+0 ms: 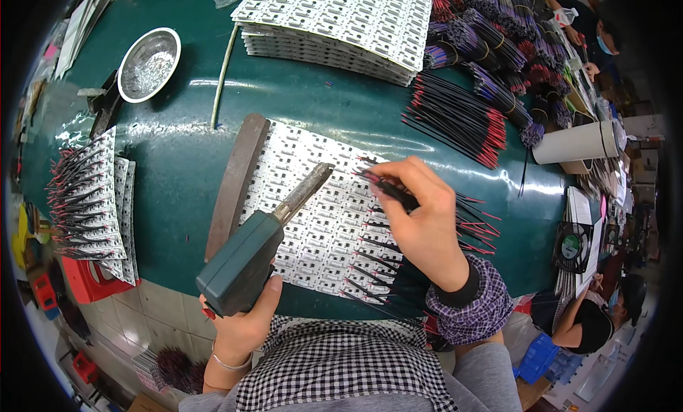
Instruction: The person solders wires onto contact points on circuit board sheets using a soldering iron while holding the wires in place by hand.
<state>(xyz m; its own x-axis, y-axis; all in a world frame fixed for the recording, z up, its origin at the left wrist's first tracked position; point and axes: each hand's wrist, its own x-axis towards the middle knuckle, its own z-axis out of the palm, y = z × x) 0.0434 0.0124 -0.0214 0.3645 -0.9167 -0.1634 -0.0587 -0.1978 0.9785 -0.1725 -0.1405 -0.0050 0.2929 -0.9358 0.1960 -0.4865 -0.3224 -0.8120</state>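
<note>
Head view: the left hand, at the lower middle of the frame, is wrapped tight around the dark green handle of a soldering iron, whose metal tip points up and right over a white circuit panel lying on the green table. The right hand, just right of centre, pinches a bunch of black wires with red ends between thumb and fingers, their tips touching the panel's upper right part. More such wires lie along the panel's right edge. A brown strip rests beside the panel's left edge. A stack of white panels sits at the top centre, a metal bowl at upper left.
</note>
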